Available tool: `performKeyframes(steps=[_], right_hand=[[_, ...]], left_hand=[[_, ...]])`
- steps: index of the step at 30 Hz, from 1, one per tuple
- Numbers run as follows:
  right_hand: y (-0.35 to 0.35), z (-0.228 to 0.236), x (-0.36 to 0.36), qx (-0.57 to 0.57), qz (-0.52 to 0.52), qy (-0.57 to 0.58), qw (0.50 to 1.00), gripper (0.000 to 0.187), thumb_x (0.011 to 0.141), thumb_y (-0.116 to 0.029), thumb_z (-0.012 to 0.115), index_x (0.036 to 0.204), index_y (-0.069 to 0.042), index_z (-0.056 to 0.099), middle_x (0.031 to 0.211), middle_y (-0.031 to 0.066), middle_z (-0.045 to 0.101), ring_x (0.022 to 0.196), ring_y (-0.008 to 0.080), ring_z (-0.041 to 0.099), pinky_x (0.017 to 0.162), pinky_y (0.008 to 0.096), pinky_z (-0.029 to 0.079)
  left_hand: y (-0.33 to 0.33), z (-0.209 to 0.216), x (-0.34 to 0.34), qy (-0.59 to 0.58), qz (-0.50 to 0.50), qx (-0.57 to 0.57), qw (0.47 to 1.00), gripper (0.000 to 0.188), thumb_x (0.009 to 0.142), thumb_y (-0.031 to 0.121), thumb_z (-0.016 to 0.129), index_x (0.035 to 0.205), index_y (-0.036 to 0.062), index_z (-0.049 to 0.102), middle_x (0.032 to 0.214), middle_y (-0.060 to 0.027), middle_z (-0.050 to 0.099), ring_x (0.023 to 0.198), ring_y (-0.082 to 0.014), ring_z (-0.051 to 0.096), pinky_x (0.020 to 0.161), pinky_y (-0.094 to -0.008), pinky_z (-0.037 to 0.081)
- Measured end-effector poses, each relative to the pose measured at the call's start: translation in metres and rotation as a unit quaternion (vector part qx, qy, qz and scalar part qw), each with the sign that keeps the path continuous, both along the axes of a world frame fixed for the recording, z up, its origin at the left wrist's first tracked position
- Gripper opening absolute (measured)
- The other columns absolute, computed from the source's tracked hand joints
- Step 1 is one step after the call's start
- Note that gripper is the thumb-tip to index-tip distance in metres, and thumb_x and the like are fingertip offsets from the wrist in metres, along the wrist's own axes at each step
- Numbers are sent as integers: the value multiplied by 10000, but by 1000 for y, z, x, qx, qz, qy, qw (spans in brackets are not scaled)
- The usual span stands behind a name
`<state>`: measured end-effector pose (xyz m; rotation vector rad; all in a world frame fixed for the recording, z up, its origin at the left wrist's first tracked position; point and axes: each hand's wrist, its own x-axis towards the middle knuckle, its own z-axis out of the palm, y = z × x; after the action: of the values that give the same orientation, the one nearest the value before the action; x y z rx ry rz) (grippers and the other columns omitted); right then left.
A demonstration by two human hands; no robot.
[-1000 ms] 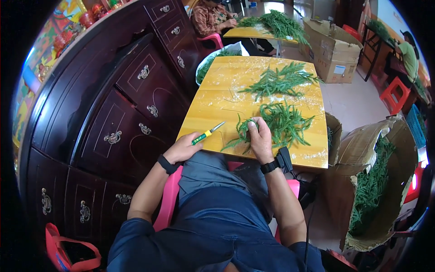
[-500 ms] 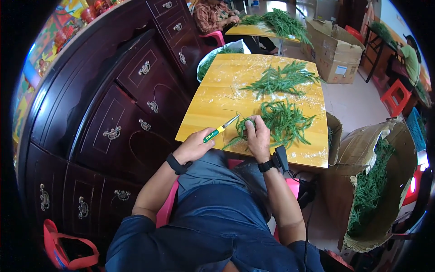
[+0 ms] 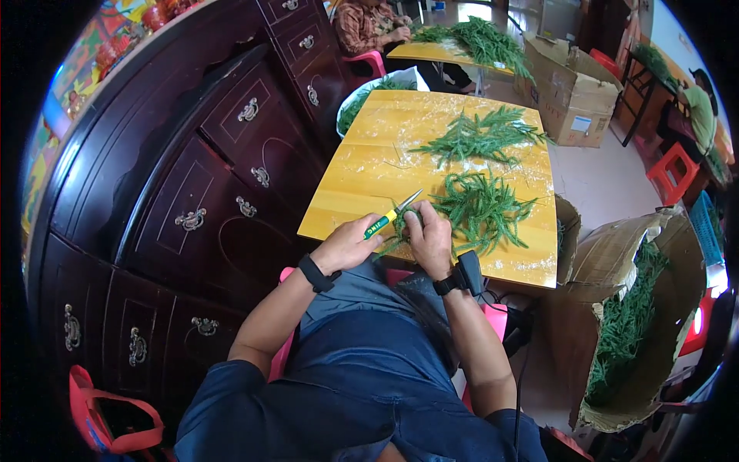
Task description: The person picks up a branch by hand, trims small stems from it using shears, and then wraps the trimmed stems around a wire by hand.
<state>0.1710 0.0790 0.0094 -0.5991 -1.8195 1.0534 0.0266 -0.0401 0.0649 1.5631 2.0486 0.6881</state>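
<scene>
Left hand (image 3: 348,244) fingers wrapped round green-and-yellow handle of small scissors (image 3: 391,216), blades pointing up-right at the sprigs. Right hand (image 3: 429,240) fingers curled shut on a bunch of green sprigs (image 3: 402,231) at the near edge of the yellow table (image 3: 362,177). Bigger sprig pile (image 3: 481,208) just right of the hands, second pile (image 3: 481,137) further up the table. Open brown carton (image 3: 627,331) of greens on the floor to the right. Another brown carton (image 3: 570,96) beyond the table, small white-blue label on its side. Versus 0.5 s ago: scissors moved closer to the bunch, blades now touching it; right hand stays put.
</scene>
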Motion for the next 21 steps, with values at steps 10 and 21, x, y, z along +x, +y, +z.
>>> performKeyframes(steps=[10,21], right_hand=[[1,-5,0,-19,11,-46,999,108,938,-136,603,918,-30,606,660,138,643,626,285,667,572,386,505],[6,-16,-4,-23,30,-86,996,132,942,-156,577,909,-31,603,684,155,650,657,340,662,597,427,506]], left_hand=[[-4,-1,17,63,-9,0,998,330,861,49,539,1183,-7,496,1010,-277,626,982,-460,608,833,-480,489],[2,-13,10,-22,-22,-27,999,402,864,114,596,1232,-20,507,1042,-285,646,1020,-445,622,868,-484,497]])
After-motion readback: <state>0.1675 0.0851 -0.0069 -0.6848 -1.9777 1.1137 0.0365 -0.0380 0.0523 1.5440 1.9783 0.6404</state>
